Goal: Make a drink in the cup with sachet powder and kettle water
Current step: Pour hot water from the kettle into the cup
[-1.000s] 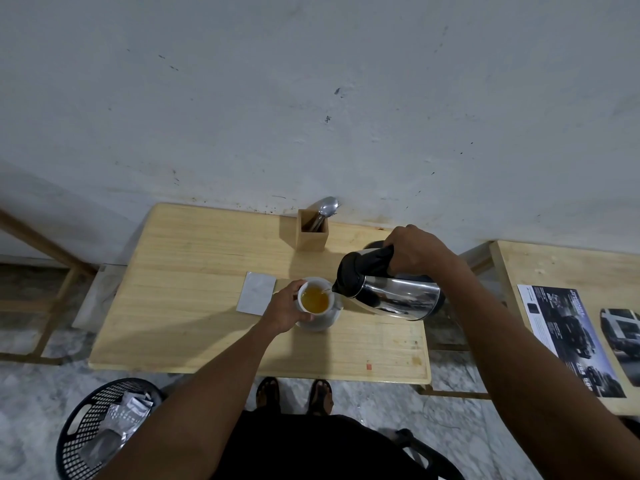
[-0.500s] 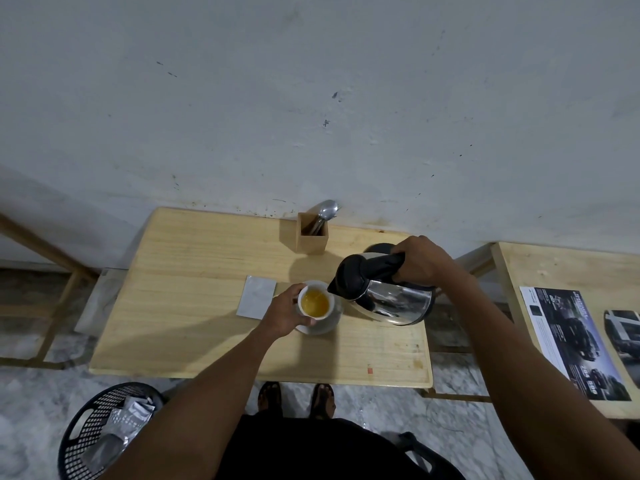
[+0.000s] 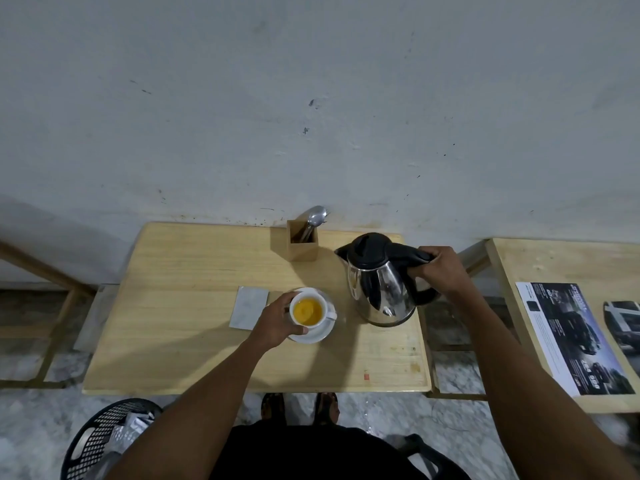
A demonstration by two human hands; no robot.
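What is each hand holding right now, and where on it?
Right hand grips the kettle by its black handle. Left hand wraps the cup by its side.

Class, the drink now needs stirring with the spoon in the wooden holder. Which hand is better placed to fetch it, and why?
Probably the right hand: it grips the upright kettle beside the holder with the spoon, while the left hand steadies the cup.

Bare room, wooden tables (image 3: 194, 271), scuffed wall (image 3: 311, 98)
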